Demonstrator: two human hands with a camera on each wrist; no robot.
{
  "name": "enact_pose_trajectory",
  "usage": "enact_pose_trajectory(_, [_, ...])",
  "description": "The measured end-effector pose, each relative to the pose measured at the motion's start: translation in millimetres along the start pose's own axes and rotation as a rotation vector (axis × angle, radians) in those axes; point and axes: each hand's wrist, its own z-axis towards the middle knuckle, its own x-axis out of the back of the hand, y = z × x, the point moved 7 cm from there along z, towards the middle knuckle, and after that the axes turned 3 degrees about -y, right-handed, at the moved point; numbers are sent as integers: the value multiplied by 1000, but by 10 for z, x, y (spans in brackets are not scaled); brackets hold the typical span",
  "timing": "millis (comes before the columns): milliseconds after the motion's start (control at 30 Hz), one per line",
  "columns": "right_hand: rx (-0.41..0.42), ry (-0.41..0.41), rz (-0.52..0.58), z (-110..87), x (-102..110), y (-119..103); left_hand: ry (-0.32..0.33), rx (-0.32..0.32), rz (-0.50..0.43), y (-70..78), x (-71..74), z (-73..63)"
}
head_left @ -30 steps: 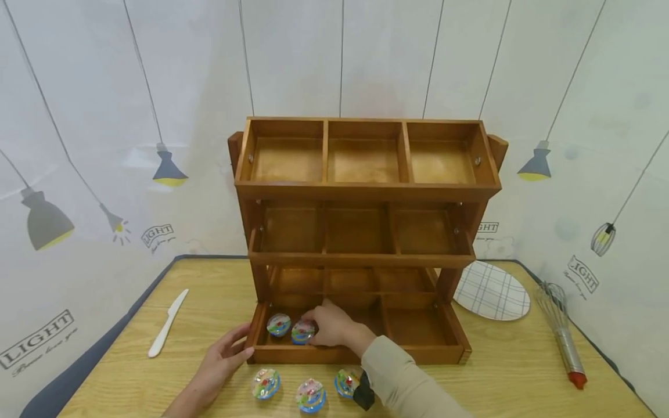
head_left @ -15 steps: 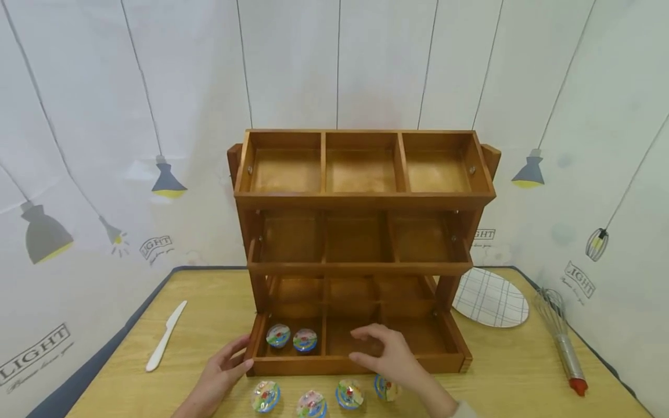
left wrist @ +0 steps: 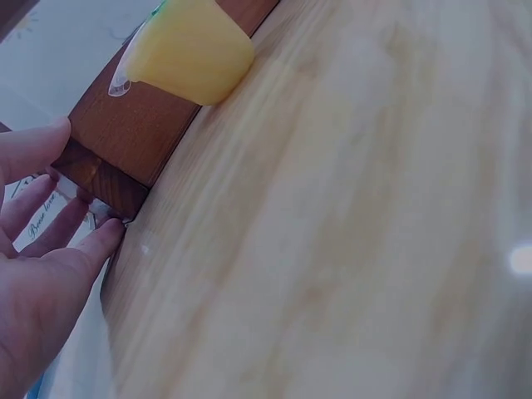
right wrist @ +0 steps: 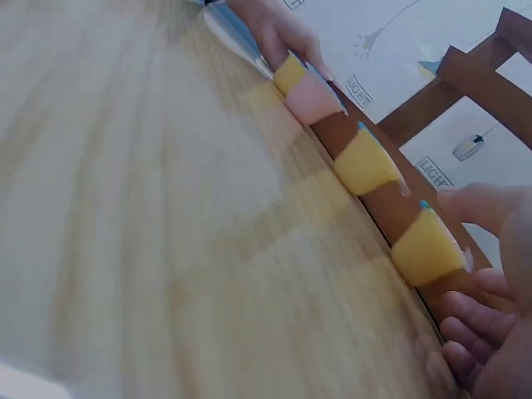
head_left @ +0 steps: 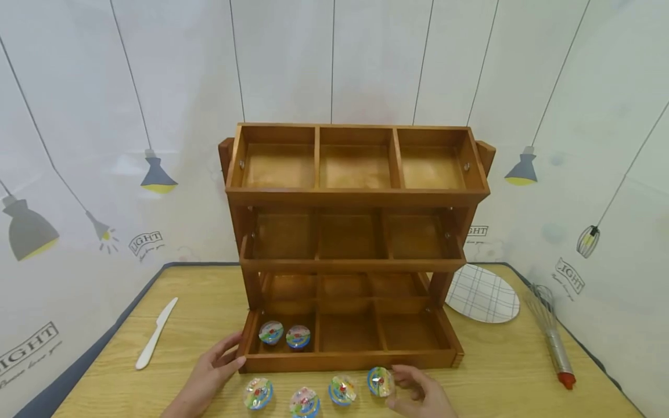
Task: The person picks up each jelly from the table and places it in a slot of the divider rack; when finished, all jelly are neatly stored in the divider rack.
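A wooden three-tier rack [head_left: 350,363] stands on the table, each tier split into three compartments. Two jelly cups with printed lids, one cup [head_left: 271,332] and another [head_left: 298,337], sit in the bottom tier's left compartment. My left hand [head_left: 206,371] touches the rack's front left corner with fairly straight fingers. Several more cups line the front: a yellow cup [head_left: 258,393], a pink cup [head_left: 305,402], a yellow cup [head_left: 342,390] and the rightmost cup [head_left: 380,382]. Around that rightmost cup my right hand [head_left: 423,395] has thumb and fingers spread, with a gap showing in the right wrist view.
At the left lies a white knife [head_left: 157,334]. Behind the rack's right side rests a checked plate [head_left: 483,293], and a whisk [head_left: 554,337] with a red end lies farther right. A printed backdrop [head_left: 282,58] surrounds the wooden table [head_left: 204,296].
My right hand has let go of the second cup in the bottom left compartment, drawn back out of the rack and come down to the rightmost cup. My left hand stays at the corner.
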Motion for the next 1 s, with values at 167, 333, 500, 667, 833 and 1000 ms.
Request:
enact_pose_trajectory(167, [49,-38,29,61,-125,-53,-4,2,-28,-19,-6,10])
enact_pose_trajectory(333, [68,-77,71,96,-182,-77,9,-7,-28,-39,-1,24])
enact_pose_trajectory(500, [42,-99,94,100,-205,-55,29,0,-24,-41,19,21])
enact_pose_trajectory(667, [47,-102,90,98,-200,-63,21,-9,-18,-11,8,21])
enact_pose_trajectory(833, [72,-106,77,104,-191,-79,45,-6,-27,-10,26,14])
enact_pose_trajectory(1000, [137,-84,67,122,-110,-196,43,1,-16,-8,27,9])
